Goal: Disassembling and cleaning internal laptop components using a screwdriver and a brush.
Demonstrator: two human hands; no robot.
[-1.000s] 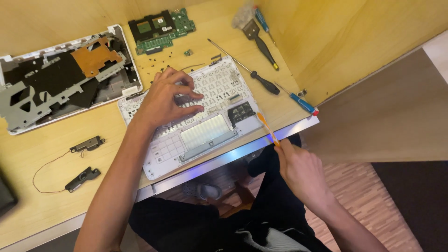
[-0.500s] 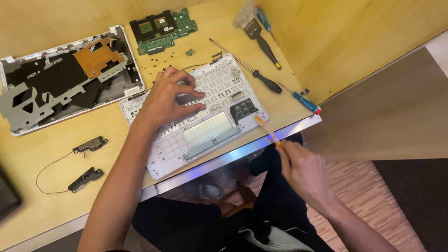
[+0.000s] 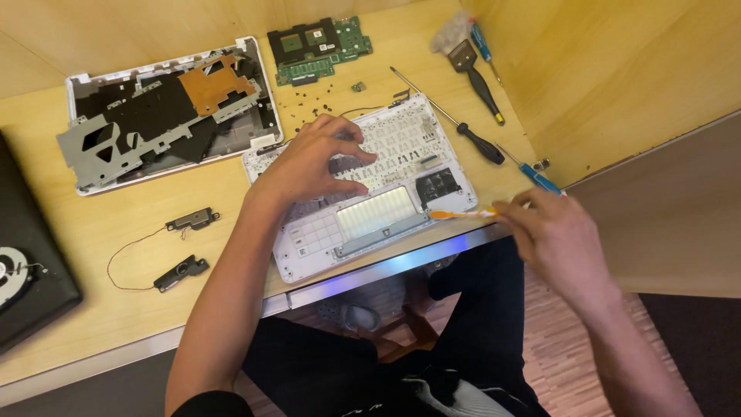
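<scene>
A white laptop top case (image 3: pixel 401 212) lies upside down near the desk's front edge, its keyboard back and touchpad plate showing. My left hand (image 3: pixel 312 162) presses flat on its upper left part, fingers spread. My right hand (image 3: pixel 556 235) grips a thin orange pry tool (image 3: pixel 455 215) whose tip lies level against the case's right front corner.
A white bottom shell with metal frame and copper foil (image 3: pixel 166 112) lies at the back left. A green circuit board (image 3: pixel 320 48), loose black screws (image 3: pixel 312 104), screwdrivers (image 3: pixel 463 131) and a brush (image 3: pixel 475 66) sit behind. Two wired speakers (image 3: pixel 181 247) lie left; a dark panel (image 3: pixel 23 255) far left.
My right hand rose from below the desk edge and turned the orange tool level, its tip now at the case's right front corner. My left hand stayed pressed on the case.
</scene>
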